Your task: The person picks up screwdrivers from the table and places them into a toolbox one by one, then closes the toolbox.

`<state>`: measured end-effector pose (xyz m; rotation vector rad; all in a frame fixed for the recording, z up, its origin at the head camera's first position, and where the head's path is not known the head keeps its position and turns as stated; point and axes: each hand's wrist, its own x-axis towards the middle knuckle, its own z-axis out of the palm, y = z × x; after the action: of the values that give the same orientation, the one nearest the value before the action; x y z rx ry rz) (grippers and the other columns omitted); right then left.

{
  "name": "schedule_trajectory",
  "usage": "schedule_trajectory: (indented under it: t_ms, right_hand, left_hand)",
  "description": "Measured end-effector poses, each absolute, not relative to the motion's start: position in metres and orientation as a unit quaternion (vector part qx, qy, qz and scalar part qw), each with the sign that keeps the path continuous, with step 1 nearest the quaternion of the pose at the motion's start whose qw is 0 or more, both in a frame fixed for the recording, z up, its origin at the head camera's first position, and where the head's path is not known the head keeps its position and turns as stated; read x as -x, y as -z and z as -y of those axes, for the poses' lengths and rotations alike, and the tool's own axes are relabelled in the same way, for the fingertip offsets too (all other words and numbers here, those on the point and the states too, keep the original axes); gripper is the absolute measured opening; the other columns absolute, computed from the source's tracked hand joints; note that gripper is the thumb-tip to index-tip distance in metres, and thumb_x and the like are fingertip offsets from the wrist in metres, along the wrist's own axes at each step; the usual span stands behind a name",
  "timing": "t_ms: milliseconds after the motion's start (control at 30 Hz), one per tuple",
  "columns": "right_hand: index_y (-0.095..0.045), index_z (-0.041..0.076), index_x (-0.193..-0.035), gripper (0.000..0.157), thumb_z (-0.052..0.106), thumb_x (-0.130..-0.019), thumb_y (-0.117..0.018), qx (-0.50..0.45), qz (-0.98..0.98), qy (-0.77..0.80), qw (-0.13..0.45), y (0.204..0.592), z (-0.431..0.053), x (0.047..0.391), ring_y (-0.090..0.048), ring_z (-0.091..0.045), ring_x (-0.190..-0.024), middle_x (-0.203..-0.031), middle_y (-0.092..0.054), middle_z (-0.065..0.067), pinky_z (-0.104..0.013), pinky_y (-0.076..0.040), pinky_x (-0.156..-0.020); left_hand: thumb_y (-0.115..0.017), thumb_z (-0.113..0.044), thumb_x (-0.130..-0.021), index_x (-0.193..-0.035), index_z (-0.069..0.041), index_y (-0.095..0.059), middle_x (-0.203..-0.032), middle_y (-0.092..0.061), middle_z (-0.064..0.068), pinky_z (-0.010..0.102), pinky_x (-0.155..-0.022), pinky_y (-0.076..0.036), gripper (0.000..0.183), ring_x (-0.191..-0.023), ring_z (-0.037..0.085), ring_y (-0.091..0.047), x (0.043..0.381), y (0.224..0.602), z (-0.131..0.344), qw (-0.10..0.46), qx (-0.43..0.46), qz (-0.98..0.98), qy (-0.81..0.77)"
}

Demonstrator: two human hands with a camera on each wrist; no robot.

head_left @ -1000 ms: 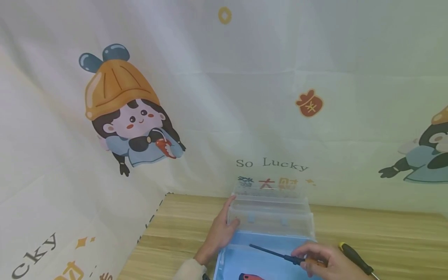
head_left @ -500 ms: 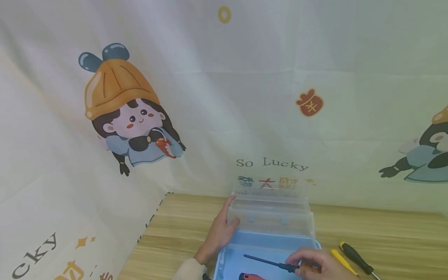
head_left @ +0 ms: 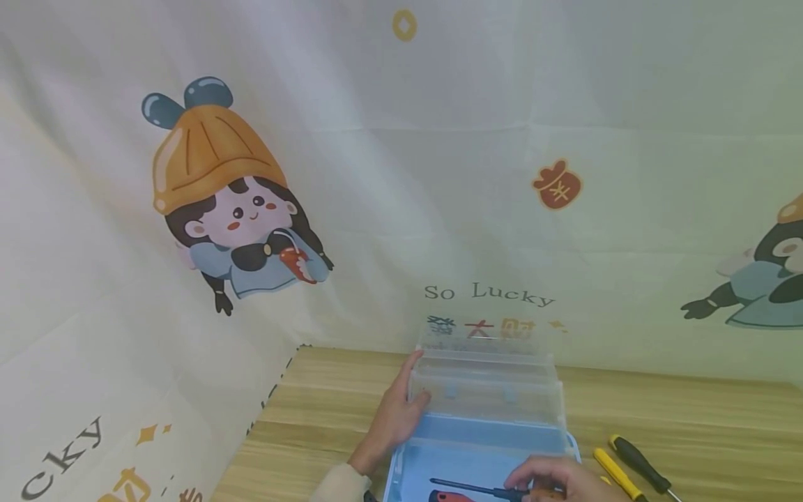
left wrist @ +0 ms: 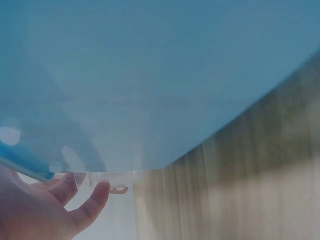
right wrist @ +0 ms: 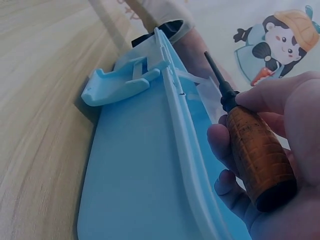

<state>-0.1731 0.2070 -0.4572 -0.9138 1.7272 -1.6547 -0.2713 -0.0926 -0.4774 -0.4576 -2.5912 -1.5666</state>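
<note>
A light-blue toolbox stands on the table, its clear lid raised. My left hand holds the lid's left edge, thumb in front and fingers behind; in the left wrist view the fingers show beyond the blue wall. My right hand grips a screwdriver by its orange handle, the dark shaft pointing left over the box's inside. In the right wrist view the hand is just over the rim. A red and black handle lies in the box, mostly cut off by the frame.
To the right of the box, a black-handled screwdriver with a yellow end and a yellow tool lie on the wooden table. A blue latch juts from the box's front. A printed cloth hangs behind.
My right hand has moved down and left with the screwdriver, lower over the box. The yellow tool beside the box has come into sight. The left hand stays on the lid.
</note>
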Motion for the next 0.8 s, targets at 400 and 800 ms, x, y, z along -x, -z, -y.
schedule_trajectory:
  t_ms: [400,800]
  right_hand:
    - [-0.057,-0.009,-0.122,0.025,0.003,-0.102,-0.046,0.395,-0.668,0.582,0.241,0.468,-0.196,0.178,-0.062,0.003,-0.083,-0.100,-0.070,0.000,-0.022,-0.052,-0.076]
    - [-0.058,-0.008,-0.117,0.023,0.004,-0.101,-0.048,0.412,-0.677,0.550,0.264,0.470,-0.184,0.184,-0.058,0.006,-0.077,-0.092,-0.065,-0.021,-0.022,-0.053,-0.072]
  left_hand:
    - [-0.051,-0.013,-0.099,-0.155,-0.041,-0.024,-0.158,-0.037,0.007,0.063,-0.110,-0.035,0.068,-0.139,0.036,-0.042,0.270,0.477,0.093,0.039,0.154,0.844,0.513]
    - [-0.051,-0.012,-0.099,-0.154,-0.043,-0.022,-0.159,-0.035,0.006,0.064,-0.110,-0.034,0.069,-0.140,0.036,-0.041,0.270,0.478,0.093,0.043,0.164,0.841,0.513]
